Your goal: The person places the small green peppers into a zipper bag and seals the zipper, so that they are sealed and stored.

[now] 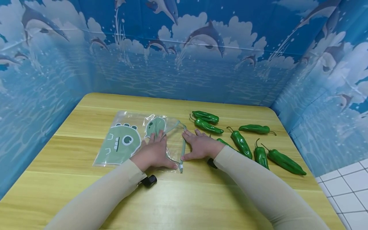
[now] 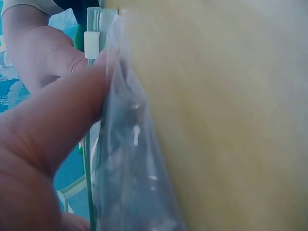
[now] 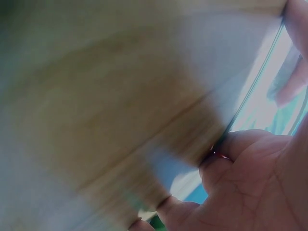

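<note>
A clear plastic zip bag (image 1: 129, 140) printed with green cartoon monsters lies flat on the table, its mouth to the right and spread apart. My left hand (image 1: 153, 153) rests on the bag near the mouth, fingers spread and thumb straight. In the left wrist view that thumb (image 2: 67, 115) reaches the mouth's near corner, close by the white slider (image 2: 91, 45). Along the mouth's right edge, the green zip strip (image 1: 183, 145), lies my right hand (image 1: 199, 145) with straight, spread fingers. The right wrist view shows its fingertips at the strip's thin edge.
Several green peppers lie right of the bag, among them one (image 1: 241, 143) by the right forearm and another (image 1: 286, 162) near the table's right edge. Part of one is hidden by the right arm. A dolphin-print curtain (image 1: 184, 70) surrounds the wooden table (image 1: 161, 207).
</note>
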`<state>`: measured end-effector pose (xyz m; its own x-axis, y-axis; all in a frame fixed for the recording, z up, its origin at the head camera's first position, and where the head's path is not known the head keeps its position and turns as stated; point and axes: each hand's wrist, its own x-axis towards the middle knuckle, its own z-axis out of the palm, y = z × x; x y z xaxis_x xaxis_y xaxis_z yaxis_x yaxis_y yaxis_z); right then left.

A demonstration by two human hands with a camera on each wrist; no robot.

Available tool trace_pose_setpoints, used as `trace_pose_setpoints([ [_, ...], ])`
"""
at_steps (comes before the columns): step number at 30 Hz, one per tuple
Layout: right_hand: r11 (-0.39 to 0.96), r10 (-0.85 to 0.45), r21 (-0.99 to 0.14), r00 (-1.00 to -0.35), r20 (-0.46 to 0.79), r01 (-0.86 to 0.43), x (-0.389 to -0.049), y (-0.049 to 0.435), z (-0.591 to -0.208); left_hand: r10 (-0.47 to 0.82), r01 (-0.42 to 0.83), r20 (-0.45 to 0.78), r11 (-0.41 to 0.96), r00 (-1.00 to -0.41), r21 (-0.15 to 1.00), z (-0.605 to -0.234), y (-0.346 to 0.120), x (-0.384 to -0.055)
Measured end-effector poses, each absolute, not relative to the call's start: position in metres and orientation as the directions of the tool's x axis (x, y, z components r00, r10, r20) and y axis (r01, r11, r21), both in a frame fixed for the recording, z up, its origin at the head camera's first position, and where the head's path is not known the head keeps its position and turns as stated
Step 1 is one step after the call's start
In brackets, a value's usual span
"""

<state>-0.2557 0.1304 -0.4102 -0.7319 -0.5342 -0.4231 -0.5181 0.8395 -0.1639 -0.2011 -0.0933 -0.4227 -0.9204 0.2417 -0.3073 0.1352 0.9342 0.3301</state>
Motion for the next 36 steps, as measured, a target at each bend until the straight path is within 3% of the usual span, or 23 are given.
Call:
trace_pose_setpoints([
  [27, 0.831, -0.552, -0.181, -0.747, -0.37, -0.525, -0.2521, 0.1321, -0.4101, 0.224, 0.117, -0.286, 0.931, -0.932, 0.346, -0.4229, -0.1011, -0.1925],
  [36, 0.777, -0.629, -0.241, -0.737, -0.247, -0.582, -0.2525, 0.1393, -0.4082, 0.228, 0.124, -0.283, 0.931, -0.932, 0.343, -0.4239, -0.102, -0.1933],
])
